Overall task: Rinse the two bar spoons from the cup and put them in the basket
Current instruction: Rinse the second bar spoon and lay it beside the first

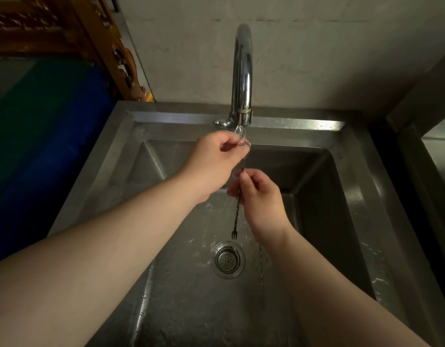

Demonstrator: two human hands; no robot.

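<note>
Head view, both hands pinching 1 bar spoon (237, 214) under faucet (242, 78) — left hand (214, 164) high, right hand (260, 199) lower

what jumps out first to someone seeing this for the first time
Two bare hands meet mid-frame under the tall chrome faucet: the left hand pinches the top of a twisted bar spoon at the spout, the right hand grips its stem lower down. Its small fork tip hangs just above the round drain strainer in the wet steel sink.
</note>
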